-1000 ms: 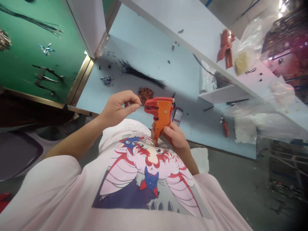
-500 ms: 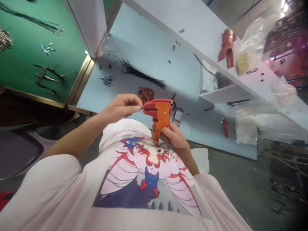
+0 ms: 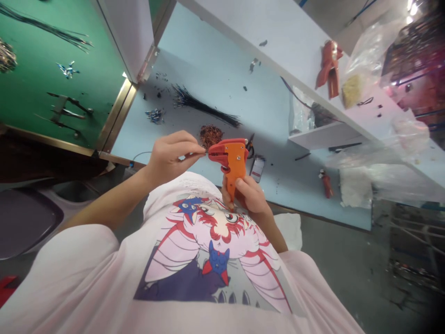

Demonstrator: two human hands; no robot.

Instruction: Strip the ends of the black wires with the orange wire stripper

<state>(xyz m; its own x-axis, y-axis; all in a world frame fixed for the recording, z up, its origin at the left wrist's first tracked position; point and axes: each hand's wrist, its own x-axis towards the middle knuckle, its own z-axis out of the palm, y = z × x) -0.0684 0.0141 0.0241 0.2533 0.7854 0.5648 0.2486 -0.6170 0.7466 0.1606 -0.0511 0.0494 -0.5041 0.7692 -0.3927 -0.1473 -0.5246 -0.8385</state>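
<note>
My right hand point(image 3: 251, 192) is wrapped round the handle of an orange and red wire stripper point(image 3: 236, 160), held upright in front of my shirt. The tool's red jaws point left. At the tip of those jaws, my left hand point(image 3: 177, 155) pinches a thin wire point(image 3: 142, 153). Its tail runs out to the left behind the hand and has a blue end. Whether the wire lies inside the jaws is too small to tell. Just behind the tool sits a heap of copper-coloured wire scraps point(image 3: 210, 134).
On the blue table lie a bundle of black wires point(image 3: 208, 106), a small pile of blue-tipped pieces point(image 3: 155, 116), dark-handled pliers point(image 3: 251, 146) and a phone point(image 3: 257, 168). A white shelf point(image 3: 271, 28) crosses the right, bearing a red tool point(image 3: 328, 69). A green table point(image 3: 104, 28) adjoins left.
The stripper has tilted slightly, and its trigger side has opened away from the handle. My left hand has turned a little, and the wire's tail now shows to its left.
</note>
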